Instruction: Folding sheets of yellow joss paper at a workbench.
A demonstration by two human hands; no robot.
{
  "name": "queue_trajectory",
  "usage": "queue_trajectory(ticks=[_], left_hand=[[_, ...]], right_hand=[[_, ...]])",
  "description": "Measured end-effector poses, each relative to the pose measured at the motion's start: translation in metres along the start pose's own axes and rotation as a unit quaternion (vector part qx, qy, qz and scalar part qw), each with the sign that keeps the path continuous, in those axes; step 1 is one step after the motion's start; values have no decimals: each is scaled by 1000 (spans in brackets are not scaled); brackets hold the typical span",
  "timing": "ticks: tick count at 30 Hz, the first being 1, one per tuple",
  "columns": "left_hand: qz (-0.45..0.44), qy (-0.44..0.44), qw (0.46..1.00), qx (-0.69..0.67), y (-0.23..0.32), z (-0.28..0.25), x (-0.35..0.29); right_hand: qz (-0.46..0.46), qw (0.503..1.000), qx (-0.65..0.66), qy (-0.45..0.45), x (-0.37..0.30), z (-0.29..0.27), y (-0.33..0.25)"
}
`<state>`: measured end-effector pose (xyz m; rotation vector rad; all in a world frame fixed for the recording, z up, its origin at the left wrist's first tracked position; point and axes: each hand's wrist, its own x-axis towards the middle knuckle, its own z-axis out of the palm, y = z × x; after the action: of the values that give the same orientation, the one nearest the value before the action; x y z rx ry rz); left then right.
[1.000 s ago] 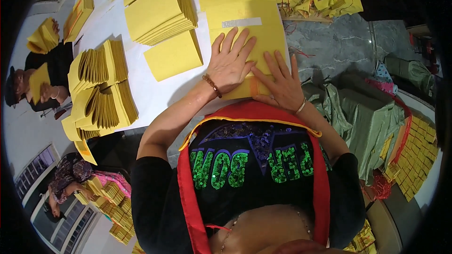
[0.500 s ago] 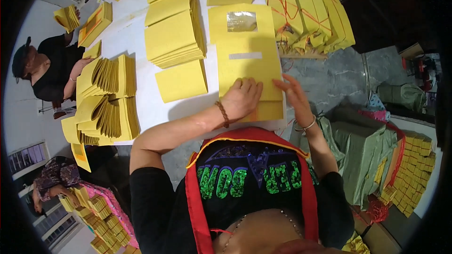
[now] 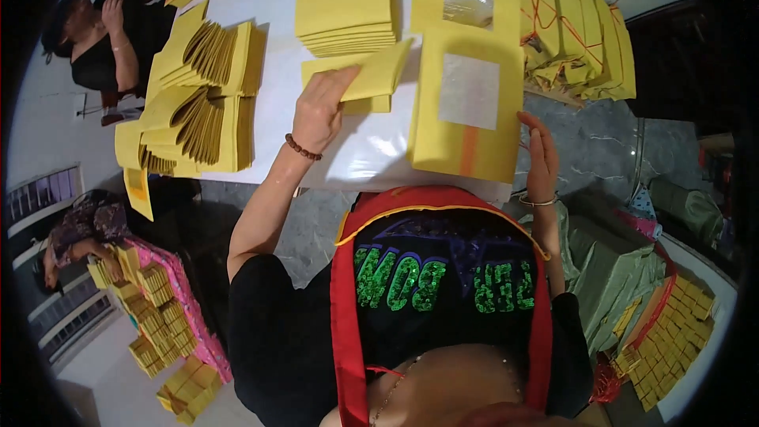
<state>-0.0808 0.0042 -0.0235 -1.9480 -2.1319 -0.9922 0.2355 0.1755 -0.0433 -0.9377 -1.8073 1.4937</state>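
Note:
My left hand (image 3: 324, 107) pinches a folded yellow paper sheet (image 3: 381, 75) by its left end. The sheet is tilted, its right end raised, over another folded sheet (image 3: 370, 103) on the table. To the right lies a stack of flat yellow paper (image 3: 427, 130); its top sheet bears a silvery square (image 3: 470, 92) and an orange stripe. My right hand (image 3: 541, 160) is beside the stack's right edge, fingers stretched and holding nothing I can see. Beyond the held sheet stands a row of folded yellow papers (image 3: 345, 12).
Fanned yellow paper bundles (image 3: 202, 111) stand on the white table's (image 3: 277, 95) left side. Red-tied yellow bundles (image 3: 585, 32) are at the far right. A person (image 3: 111, 39) sits across on the left; another handles small yellow bundles (image 3: 162, 308). Green wrapped sacks (image 3: 605, 269) stand right.
My left hand has moved left from the stack, carrying a folded sheet. The stack's silvery square and orange stripe now show. The view has shifted, and my right hand stays by the stack.

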Motion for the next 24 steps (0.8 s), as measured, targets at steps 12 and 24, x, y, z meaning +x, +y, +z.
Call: queue_trajectory(ticks=[12, 24], left_hand=[[21, -80, 984, 156, -58, 60, -62], [9, -71, 977, 203, -56, 68, -56]], right_hand=[[-25, 995, -89, -25, 1, 14, 14], [-64, 988, -140, -23, 2, 17, 17]])
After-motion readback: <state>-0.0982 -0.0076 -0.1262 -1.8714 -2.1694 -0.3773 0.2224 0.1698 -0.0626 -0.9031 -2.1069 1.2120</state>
